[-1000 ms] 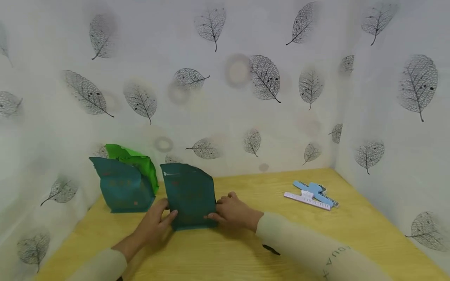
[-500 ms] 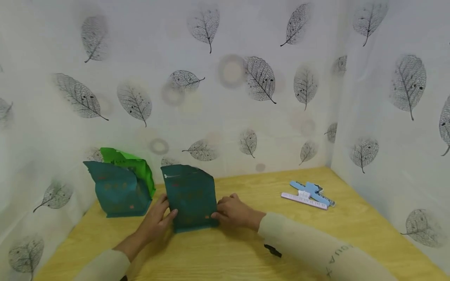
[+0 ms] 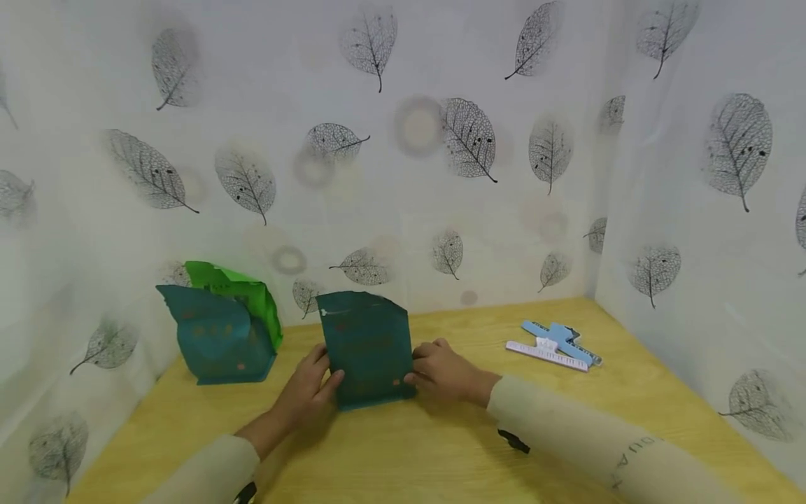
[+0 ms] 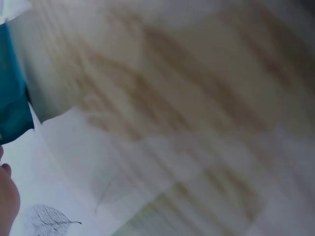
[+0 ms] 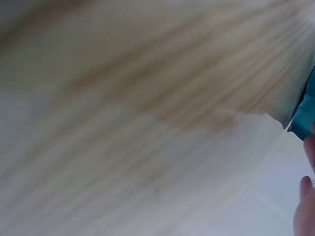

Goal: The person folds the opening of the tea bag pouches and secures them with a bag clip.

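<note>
A dark teal stand-up pouch [image 3: 368, 350] stands upright on the table, between both hands. My left hand [image 3: 308, 392] holds its left edge, thumb on the front face and the other fingers partly hidden behind it. At the pouch's lower right edge, my right hand [image 3: 443, 371] grips with curled fingers, thumb at the front corner. In the left wrist view only part of the teal pouch [image 4: 12, 93] and a bit of the hand [image 4: 7, 201] show. The right wrist view likewise catches a teal corner of the pouch [image 5: 305, 113] beside some fingers [image 5: 309, 147].
To the left stands another teal pouch [image 3: 217, 343], with a bright green pouch [image 3: 261, 308] behind it. A blue clip [image 3: 560, 337] and a white-pink clip [image 3: 546, 355] lie at the right on the yellow wood-grain table [image 3: 434, 462]. Leaf-patterned sheeting [image 3: 403, 210] surrounds the table.
Both hands have shifted the held pouch to the right along the table, widening the gap from the left pouches. The other pouches and the clips stay where they were.
</note>
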A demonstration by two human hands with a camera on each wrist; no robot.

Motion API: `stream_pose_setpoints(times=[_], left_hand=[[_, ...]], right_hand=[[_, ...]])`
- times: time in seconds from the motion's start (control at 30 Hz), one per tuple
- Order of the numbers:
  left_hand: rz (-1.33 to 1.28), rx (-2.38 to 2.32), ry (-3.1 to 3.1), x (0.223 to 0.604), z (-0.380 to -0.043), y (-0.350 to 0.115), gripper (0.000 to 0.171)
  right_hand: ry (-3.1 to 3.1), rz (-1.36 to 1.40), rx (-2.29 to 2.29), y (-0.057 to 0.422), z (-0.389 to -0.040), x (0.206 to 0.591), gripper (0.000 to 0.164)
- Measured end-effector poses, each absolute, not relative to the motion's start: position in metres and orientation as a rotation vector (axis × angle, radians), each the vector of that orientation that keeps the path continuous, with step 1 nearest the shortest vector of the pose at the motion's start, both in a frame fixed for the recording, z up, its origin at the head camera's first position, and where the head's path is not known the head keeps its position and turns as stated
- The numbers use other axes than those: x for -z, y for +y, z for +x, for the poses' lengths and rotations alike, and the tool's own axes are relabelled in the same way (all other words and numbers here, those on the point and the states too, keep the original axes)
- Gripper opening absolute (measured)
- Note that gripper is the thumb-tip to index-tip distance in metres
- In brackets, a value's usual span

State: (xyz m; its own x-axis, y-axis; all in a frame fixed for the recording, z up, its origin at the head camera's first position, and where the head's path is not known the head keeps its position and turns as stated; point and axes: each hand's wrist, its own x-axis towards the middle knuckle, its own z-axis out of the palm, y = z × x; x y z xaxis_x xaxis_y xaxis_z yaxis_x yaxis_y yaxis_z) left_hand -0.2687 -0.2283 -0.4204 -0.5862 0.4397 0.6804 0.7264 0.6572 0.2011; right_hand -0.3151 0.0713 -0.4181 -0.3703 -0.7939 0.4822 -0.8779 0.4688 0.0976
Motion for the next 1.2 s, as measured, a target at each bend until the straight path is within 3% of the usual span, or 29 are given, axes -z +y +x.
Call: stream_pose_setpoints(times=[0.4, 0.67, 1.2], left_hand=[[-0.861, 0.728, -2.284, 0.425, -0.270, -0.187, 0.015], [-0.911, 0.680, -2.285, 0.419, -0.272, -0.156, 0.027], [-0.926, 0.615, -2.251, 0.418, -0.275, -0.146, 0.021]], right_hand=[[-2.190, 1.449, -0.278, 0.113, -0.308, 0.421, 0.017], [-2.225, 1.393, -0.279, 0.145, -0.307, 0.421, 0.017], [-2.317, 1.410, -0.251, 0.159, -0.304, 0.417, 0.021]])
